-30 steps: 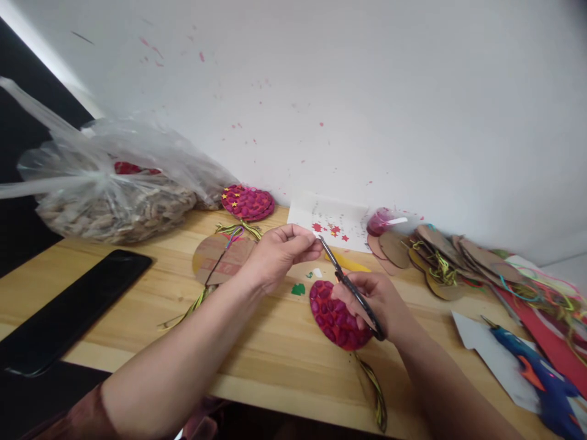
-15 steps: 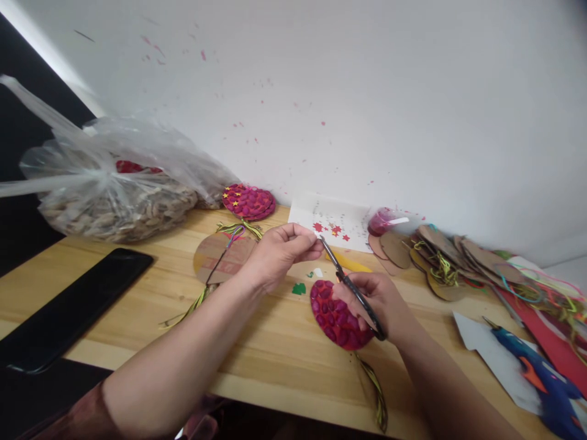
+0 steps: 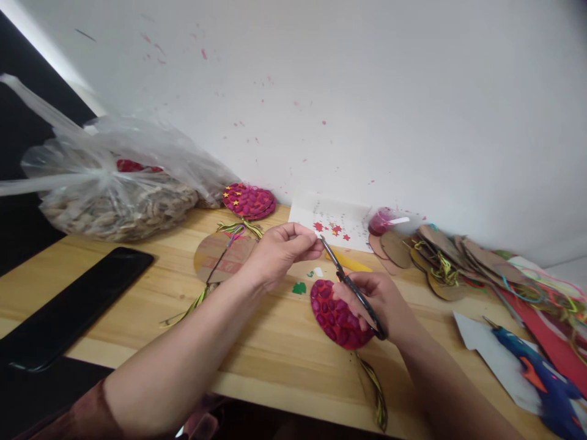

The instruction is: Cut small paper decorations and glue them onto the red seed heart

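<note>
My left hand is pinched shut, thumb and fingers pressed on something too small to make out, right at the tip of the scissors. My right hand grips the black scissor handles, blades pointing up and left toward the left fingertips. Under the right hand lies a round disc covered in magenta seeds with a yellow-green tassel trailing toward the table's front edge.
A clear bag of seeds sits far left beside a black phone. A second seed disc, a cardboard disc, a star-sticker sheet, a pink cup, stacked cardboard discs and a blue glue gun lie around.
</note>
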The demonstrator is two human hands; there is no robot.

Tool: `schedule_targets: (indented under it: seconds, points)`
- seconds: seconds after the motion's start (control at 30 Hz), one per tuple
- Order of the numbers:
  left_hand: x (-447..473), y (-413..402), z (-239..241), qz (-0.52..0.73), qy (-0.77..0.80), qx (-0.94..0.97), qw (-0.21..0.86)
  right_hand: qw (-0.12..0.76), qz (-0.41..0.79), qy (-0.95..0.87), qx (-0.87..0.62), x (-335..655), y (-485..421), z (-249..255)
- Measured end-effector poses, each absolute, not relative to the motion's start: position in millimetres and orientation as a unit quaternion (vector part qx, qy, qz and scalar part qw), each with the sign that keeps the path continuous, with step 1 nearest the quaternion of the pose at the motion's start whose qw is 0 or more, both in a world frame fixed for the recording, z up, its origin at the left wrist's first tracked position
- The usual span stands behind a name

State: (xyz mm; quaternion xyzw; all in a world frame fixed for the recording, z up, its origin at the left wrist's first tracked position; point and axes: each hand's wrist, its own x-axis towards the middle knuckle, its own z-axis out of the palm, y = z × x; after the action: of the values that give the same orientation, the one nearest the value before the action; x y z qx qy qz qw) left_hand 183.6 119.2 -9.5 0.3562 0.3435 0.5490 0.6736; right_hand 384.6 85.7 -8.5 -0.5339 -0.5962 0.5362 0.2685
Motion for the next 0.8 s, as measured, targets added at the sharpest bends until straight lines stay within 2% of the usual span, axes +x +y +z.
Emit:
schedule_targets:
  seconds: [0.8]
  points:
    - [182.9, 119.8, -7.3, 0.556, 0.343, 0.351, 0.670, 0.268, 0.531, -0.603, -0.533, 386.1, 84.7, -12.0]
